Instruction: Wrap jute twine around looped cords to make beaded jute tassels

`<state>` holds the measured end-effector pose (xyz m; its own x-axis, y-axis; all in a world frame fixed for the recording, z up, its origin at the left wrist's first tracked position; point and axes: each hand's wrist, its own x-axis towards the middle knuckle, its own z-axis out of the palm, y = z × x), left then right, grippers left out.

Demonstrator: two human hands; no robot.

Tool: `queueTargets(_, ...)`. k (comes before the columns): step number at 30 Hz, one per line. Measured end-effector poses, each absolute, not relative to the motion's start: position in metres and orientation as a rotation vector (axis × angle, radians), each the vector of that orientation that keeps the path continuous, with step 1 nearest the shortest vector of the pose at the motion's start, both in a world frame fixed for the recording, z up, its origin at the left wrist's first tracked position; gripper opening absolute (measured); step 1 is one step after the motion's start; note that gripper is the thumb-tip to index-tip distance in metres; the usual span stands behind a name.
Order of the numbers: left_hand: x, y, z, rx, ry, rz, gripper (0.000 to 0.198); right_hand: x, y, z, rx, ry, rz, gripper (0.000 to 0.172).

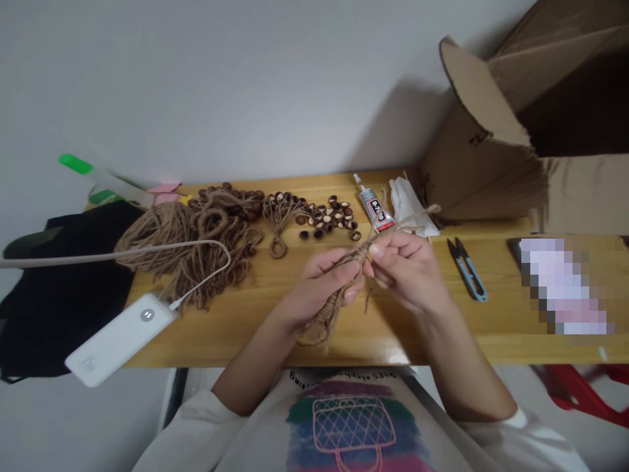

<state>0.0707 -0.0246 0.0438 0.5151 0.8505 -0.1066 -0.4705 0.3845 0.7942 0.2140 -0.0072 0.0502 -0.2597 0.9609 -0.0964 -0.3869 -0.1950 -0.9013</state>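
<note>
A bundle of brown jute twine (322, 320) is between my two hands above the table's front half. My left hand (324, 282) is closed round its middle, with a looped, wrapped end hanging below the palm. With thumb and fingers my right hand (405, 265) pinches the strands at the upper end. Loose twine ends stick out past the right fingers toward the upper right. A short strand dangles beneath the right fingers. Just behind the hands lie several halved brown nut shells (334, 216) and a glue tube (376, 208).
Left of my hands are a knotted cord loop with shells (278, 246), heaped twine (157, 236) and a cabled white power bank (120, 341) over black cloth (63, 282). Blue thread snips (468, 270), white crumpled plastic (413, 206), a blurred phone-like item (565, 285) and a cardboard box (466, 164) are right.
</note>
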Motion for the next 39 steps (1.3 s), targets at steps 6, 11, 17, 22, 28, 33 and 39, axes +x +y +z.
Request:
queueTargets(6, 0.077, -0.025, 0.044, 0.523, 0.333, 0.896, 0.025, 0.2, -0.006, 0.045, -0.754, -0.77, 1.702, 0.03)
queueTargets(11, 0.077, -0.023, 0.036, 0.456, 0.25, 0.844, 0.022, 0.197, -0.007, 0.045, -0.808, -0.79, 1.667, 0.035)
queueTargets(17, 0.065, -0.013, 0.027, 0.81, 0.599, 0.884, 0.03, 0.204, -0.007, 0.045, -0.932, -0.989, 1.576, 0.033)
queueTargets(22, 0.064, -0.009, 0.037, 1.066, 0.928, 1.098, 0.034, 0.209, -0.006, 0.047, -1.074, -1.237, 1.304, 0.032)
queueTargets(28, 0.075, -0.004, 0.048, 1.17, 1.098, 1.18, 0.015, 0.209, -0.008, 0.048, -1.182, -1.543, 1.114, 0.025)
queueTargets(33, 0.074, 0.002, 0.046, 1.242, 1.21, 1.176, 0.01, 0.208, -0.007, 0.043, -1.22, -1.689, 1.037, 0.028)
queueTargets(39, 0.068, 0.005, 0.045, 1.233, 1.161, 1.124, 0.014, 0.208, -0.004, 0.039, -1.203, -1.634, 1.178, 0.022)
